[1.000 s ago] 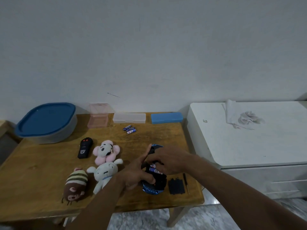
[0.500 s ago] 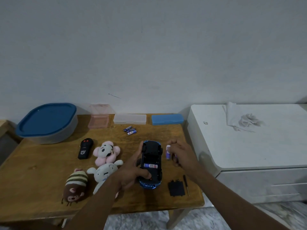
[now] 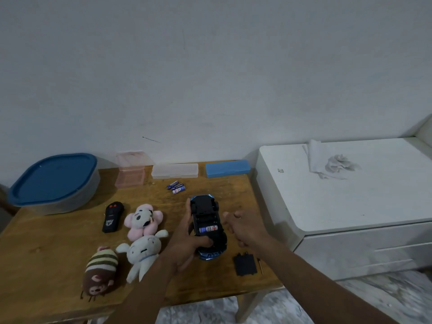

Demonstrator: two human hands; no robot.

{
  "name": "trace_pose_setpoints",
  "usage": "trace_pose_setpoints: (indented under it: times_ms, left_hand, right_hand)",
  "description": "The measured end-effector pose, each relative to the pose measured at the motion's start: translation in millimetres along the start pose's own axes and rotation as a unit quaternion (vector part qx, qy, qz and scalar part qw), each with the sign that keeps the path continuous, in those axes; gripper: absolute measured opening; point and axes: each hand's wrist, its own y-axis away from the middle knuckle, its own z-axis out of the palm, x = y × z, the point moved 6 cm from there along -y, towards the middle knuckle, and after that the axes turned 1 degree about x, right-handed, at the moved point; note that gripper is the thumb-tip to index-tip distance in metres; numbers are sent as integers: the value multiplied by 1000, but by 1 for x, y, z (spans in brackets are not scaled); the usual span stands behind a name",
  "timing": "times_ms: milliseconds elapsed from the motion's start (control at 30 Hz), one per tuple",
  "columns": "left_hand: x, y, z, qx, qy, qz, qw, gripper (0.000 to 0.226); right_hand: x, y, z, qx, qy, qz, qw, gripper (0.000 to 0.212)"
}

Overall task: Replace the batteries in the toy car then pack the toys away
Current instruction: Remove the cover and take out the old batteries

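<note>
Head view: toy car (image 3: 207, 226) upside down on worktop (image 3: 58, 265), left hand (image 3: 187, 242) clamped round its side and tail, battery bay open, one battery (image 3: 208, 229) left inside. Right hand (image 3: 243, 226) just beside car, fingers curled; cannot tell if it holds anything. Fresh batteries (image 3: 176, 187) lie near back edge. Risks: old and new cells mixed up if set close together; polarity reversed; black cover (image 3: 245, 264) and small screwdriver (image 3: 260, 265) near front edge, sleeve or forearm could knock them off
</note>
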Motion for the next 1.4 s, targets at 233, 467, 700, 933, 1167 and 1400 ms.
trace_pose_setpoints:
  times_ms: [233, 467, 700, 933, 1167, 1400]
  left_hand:
    - [9, 5, 1, 41, -23, 30, 998, 121]
    - [14, 7, 3, 46, -29, 43, 998, 120]
    - [13, 6, 5, 44, -56, 41, 997, 124]
    - [16, 6, 15, 13, -61, 33, 998, 120]
    - [8, 4, 14, 4, -51, 20, 998, 123]
    - [16, 5, 14, 21, -82, 37, 996, 124]
  right_hand:
    - [-8, 6, 4, 14, 14, 19, 1000, 34]
    - [-7, 4, 9, 5, -16, 33, 999, 23]
    - [-1, 1, 10, -3, -75, 86, 993, 8]
    - [3, 4, 19, -55, -132, 87, 986, 23]
    - [-6, -3, 11, -43, -115, 78, 989, 19]
    - [12, -18, -6, 6, -27, 75, 997, 14]
